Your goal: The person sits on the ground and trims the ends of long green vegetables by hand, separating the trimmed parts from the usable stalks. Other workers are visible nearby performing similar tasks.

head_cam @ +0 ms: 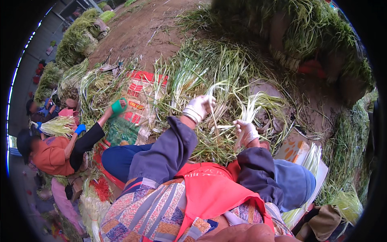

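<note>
My left hand (202,106), in a pale glove with its fingertips uncovered, pinches a bent pale stalk (215,86) whose lower part hangs down beside it. To its right, my right hand (246,130), gloved alike, is closed around a small bunch of white-stemmed green stalks (251,107) with leaves drooping to the right. A loose heap of long leafy stalks (187,72) lies on the ground beyond both hands. Stripped leaves and scraps (211,148) cover the ground below them. What kind of plant it is, I cannot tell for sure.
A printed woven sack (140,99) lies at the left. Near my right knee, white stalks (313,158) rest on a board beside a spotted box (291,151). Large piles of greens (320,30) stand at upper right. A co-worker in orange (54,155) sits at the left, wearing blue gloves.
</note>
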The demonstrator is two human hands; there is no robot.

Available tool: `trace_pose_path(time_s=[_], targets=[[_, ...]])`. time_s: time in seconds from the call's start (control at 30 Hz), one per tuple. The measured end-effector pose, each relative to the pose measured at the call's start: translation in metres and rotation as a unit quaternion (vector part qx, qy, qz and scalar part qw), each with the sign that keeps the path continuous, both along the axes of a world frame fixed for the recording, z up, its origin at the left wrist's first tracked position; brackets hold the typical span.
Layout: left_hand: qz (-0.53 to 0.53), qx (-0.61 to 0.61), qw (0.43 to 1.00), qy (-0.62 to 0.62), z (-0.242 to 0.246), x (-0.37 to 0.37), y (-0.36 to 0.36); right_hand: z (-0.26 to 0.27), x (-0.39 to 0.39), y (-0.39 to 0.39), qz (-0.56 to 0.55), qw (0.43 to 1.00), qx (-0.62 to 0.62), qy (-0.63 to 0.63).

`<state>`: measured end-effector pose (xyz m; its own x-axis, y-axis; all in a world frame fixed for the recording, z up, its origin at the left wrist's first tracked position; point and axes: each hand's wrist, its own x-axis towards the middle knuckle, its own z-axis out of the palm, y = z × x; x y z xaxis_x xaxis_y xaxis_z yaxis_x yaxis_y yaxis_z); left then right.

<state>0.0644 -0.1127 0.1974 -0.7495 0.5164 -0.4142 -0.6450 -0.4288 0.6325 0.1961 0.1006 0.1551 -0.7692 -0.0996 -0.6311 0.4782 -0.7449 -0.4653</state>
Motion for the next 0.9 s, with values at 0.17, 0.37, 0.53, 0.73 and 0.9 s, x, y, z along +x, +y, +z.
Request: trace_pose_path(time_s=[0.17, 0.37, 0.53, 0.73, 0.9], targets=[[0.162, 0.159, 0.974, -0.004, 0.032, -0.066, -0.092, -0.053, 0.018, 0.055, 0.036, 0.989, 0.065, -0.127], [0.079, 0.01, 0.994, 0.077, 0.056, -0.073, -0.073, 0.003, 0.009, 0.064, 0.01, 0.957, 0.265, -0.12], [-0.01, -0.055, 0.998, 0.026, 0.026, -0.028, 0.004, 0.049, -0.007, -0.019, -0.087, 0.985, 0.116, 0.09], [-0.06, -0.29, 0.954, 0.048, 0.005, 0.019, 0.056, 0.03, -0.006, -0.055, 0.002, 0.996, -0.029, 0.08], [-0.003, -0.45, 0.867, 0.212, -0.008, 0.052, 0.064, 0.017, -0.01, -0.05, -0.004, 0.996, 0.068, 0.062]])
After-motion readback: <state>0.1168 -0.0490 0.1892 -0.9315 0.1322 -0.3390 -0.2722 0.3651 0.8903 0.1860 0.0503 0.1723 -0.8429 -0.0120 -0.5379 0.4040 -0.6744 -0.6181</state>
